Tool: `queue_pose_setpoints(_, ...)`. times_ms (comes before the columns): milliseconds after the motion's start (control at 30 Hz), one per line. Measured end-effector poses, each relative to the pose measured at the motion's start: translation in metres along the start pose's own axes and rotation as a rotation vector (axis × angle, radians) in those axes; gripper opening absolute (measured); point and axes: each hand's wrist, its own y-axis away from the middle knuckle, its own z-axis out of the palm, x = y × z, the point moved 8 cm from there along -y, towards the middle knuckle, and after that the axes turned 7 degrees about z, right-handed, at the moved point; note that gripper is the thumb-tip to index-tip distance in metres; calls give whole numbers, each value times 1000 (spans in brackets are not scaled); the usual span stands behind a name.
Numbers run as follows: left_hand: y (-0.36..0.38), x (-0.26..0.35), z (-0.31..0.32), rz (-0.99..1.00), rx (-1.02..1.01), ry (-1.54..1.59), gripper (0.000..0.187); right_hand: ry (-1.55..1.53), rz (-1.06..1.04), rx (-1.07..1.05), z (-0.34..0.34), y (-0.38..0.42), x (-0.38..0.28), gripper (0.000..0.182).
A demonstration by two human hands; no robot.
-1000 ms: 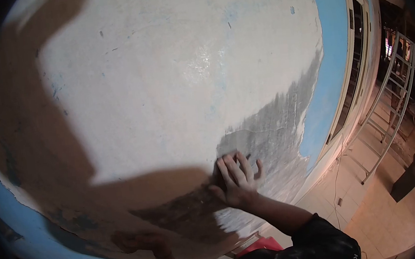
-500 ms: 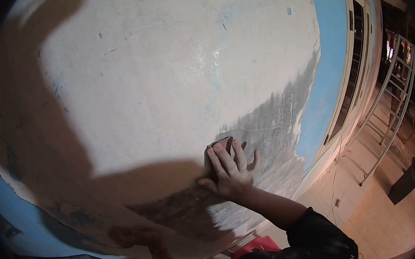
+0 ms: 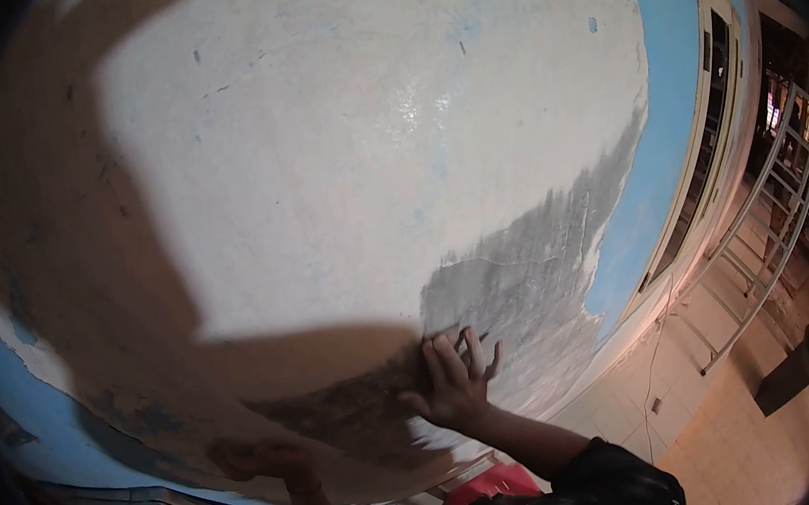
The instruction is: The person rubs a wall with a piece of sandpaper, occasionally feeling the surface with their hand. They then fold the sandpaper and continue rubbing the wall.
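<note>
I face a wall (image 3: 337,162) coated in pale filler, with a grey rough patch (image 3: 523,270) at the lower right and blue paint at its edges. My right hand (image 3: 454,380) lies flat on the wall at the grey patch's lower left, fingers spread, pressing a small dark sanding pad (image 3: 442,335) whose edge peeks out above the fingertips. My left hand (image 3: 264,459) rests low on the wall in shadow, fingers curled against the surface; whether it holds anything I cannot tell.
A big shadow covers the wall's left and lower part. A cream door frame (image 3: 697,156) stands at the right, beyond it a metal frame ladder (image 3: 762,218) on a tiled floor (image 3: 722,417). A red object (image 3: 490,486) lies below my right arm.
My right hand slid up the wall with the pad half a second ago, then came back down and slightly right. The left hand stayed put.
</note>
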Motion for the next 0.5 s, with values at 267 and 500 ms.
queue_pose_setpoints(267, -3, 6, -2, 25, -52, -39, 54, 38, -11, -36, -11, -36, 0, 58)
queue_pose_setpoints(500, -3, 8, -3, 48, -15, -42, 53, 95, -25, 0, -9, -40, -1, 59)
